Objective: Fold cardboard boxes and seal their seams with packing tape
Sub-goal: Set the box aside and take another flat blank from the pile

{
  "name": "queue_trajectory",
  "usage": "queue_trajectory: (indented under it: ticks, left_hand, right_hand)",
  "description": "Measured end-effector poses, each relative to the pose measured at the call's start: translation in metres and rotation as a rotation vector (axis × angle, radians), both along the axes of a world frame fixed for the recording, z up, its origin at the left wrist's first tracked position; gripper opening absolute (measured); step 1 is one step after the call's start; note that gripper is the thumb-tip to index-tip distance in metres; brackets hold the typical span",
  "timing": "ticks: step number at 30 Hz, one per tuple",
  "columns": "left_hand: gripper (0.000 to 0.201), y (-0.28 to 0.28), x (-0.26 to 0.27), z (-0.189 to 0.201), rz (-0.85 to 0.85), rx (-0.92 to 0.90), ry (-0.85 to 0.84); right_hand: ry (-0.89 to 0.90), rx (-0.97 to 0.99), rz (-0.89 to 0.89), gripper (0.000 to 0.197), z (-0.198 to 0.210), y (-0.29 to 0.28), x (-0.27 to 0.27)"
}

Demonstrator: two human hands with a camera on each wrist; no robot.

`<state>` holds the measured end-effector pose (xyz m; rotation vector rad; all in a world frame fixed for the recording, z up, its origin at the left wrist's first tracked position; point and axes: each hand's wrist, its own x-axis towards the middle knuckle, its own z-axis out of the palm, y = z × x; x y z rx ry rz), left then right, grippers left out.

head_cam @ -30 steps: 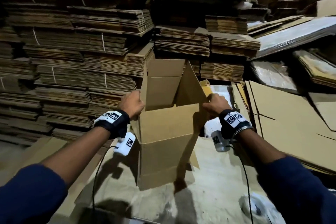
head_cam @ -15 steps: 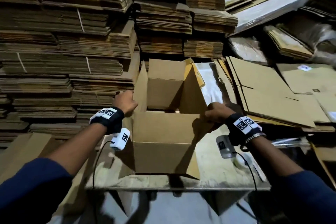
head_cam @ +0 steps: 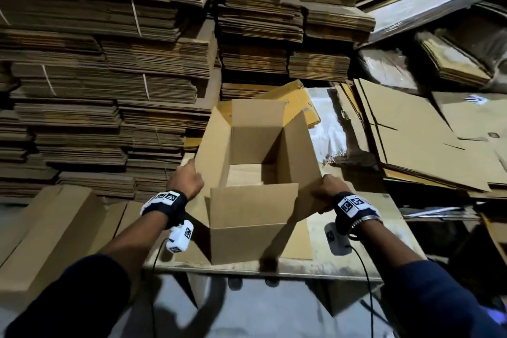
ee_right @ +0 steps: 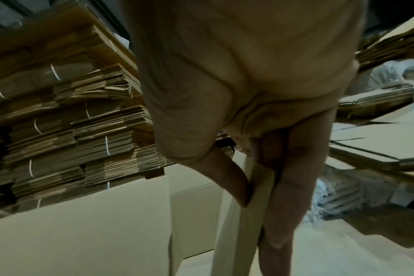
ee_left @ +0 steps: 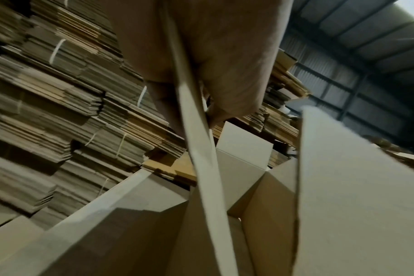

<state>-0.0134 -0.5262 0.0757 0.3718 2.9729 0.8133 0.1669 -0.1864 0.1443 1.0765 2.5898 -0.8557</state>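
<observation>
Two forearms reach forward over a worktable (head_cam: 356, 263). The left hand (head_cam: 186, 181) grips the left flap (head_cam: 211, 151) of an open cardboard box (head_cam: 247, 225), fingers curled round its edge. The box stands upright on the table between the hands. The right hand (head_cam: 330, 189) pinches the right flap (head_cam: 299, 151) between thumb (ee_right: 227, 177) and fingers (ee_right: 286, 196).

I see bundled flat cardboard stacks (head_cam: 104, 68) walling the table's (head_cam: 367, 261) far edge under dim light, corrugated metal wall (ee_left: 357, 78) beyond.
</observation>
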Motion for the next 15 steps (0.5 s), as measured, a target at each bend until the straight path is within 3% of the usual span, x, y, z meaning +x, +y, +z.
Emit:
queue_trajectory:
  ticks: [2,6,10,15]
  left_hand:
    - [0.035,-0.007,-0.004,-0.007,0.056,0.048,-0.037]
    - [0.035,-0.009,-0.009,-0.015,0.116,0.109,-0.048]
    - [0.046,-0.013,-0.011,-0.019,0.068,0.032,-0.052]
    - [0.071,-0.025,-0.008,-0.033,-0.034,-0.154,-0.004]
  right_hand:
    - [-0.114,0.024,0.013,0.035,-0.006,0.011,0.002]
    - [-0.204,0.186,0.200,0.082,-0.030,0.030,0.004]
    - [-0.308,0.426,0.402,0.121,-0.052,0.024,0.010]
    - [-0.237,0.391,0.590,0.134,-0.067,0.004,0.003]
